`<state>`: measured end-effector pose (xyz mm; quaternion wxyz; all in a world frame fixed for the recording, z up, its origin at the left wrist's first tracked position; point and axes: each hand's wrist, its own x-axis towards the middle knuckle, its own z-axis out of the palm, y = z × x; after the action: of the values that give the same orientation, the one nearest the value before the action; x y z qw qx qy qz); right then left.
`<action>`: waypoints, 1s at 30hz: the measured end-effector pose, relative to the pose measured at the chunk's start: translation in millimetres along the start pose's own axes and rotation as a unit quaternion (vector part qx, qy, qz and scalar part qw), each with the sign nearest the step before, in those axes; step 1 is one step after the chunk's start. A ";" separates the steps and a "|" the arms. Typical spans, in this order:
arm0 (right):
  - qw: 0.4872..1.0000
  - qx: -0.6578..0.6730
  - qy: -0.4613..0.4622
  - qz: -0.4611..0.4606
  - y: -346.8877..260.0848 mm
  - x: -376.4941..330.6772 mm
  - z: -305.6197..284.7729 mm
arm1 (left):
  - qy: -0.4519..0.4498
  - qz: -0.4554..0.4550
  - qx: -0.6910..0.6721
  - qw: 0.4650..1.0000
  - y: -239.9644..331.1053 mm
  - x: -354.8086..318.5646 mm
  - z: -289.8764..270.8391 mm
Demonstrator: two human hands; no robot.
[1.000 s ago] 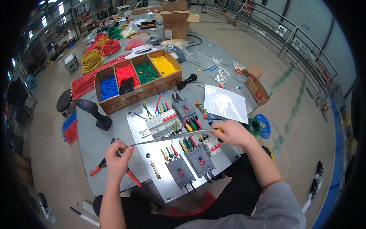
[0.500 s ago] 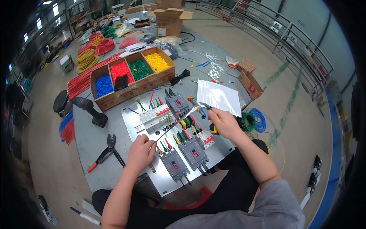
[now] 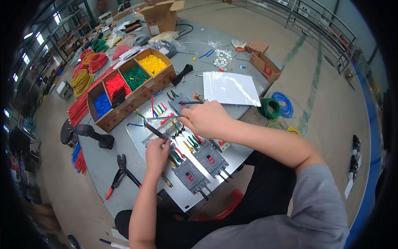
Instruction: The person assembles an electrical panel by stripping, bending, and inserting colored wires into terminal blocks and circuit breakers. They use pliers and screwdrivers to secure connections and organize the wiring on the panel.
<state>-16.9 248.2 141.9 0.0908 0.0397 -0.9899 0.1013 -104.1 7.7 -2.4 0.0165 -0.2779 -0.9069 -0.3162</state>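
Note:
My left hand [image 3: 158, 155] pinches the near end of a dark flat strip [image 3: 156, 130] above the metal mounting plate [image 3: 182, 200]. My right hand [image 3: 209, 119] is closed, palm down, over the plate's middle. A thin silvery length [image 3: 159, 118] runs from its fingers to the strip's far end; whether it is a tool or part of the strip I cannot tell. Most of what this hand holds is hidden. Near my hands on the plate are a front grey circuit breaker [image 3: 190, 176], another grey breaker [image 3: 210, 159] and a partly covered rear breaker [image 3: 177, 102], with short coloured wires.
A divided cardboard box [image 3: 137, 93] holds blue, red, green and yellow small parts. Left of the plate lie a cordless drill [image 3: 97, 137] and red-handled crimping pliers [image 3: 121, 174]. A white sheet [image 3: 231, 88] lies behind my right hand. Wire coils [image 3: 270, 108] are at the right.
My right hand has moved left and turned palm down, and the yellow-and-black handle beside it no longer shows. The strip between my hands now meets the silvery length at a sharp angle.

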 end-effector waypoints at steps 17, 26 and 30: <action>0.996 0.017 -0.084 0.006 41.4 -17.3 -0.2 | -0.054 -0.116 -0.099 0.987 -5.0 18.9 23.4; 0.995 0.005 -0.098 0.011 41.1 -29.5 -23.4 | -0.032 -0.097 -0.115 0.988 3.5 17.4 24.7; 0.996 0.013 -0.086 0.019 35.7 -32.7 -26.9 | 0.007 -0.019 -0.091 0.996 -11.3 21.5 32.2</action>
<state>16.4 290.6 154.7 0.0028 0.0302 -0.9933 0.1116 -123.5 29.8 -30.1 -0.0084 -0.2588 -0.8792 -0.3999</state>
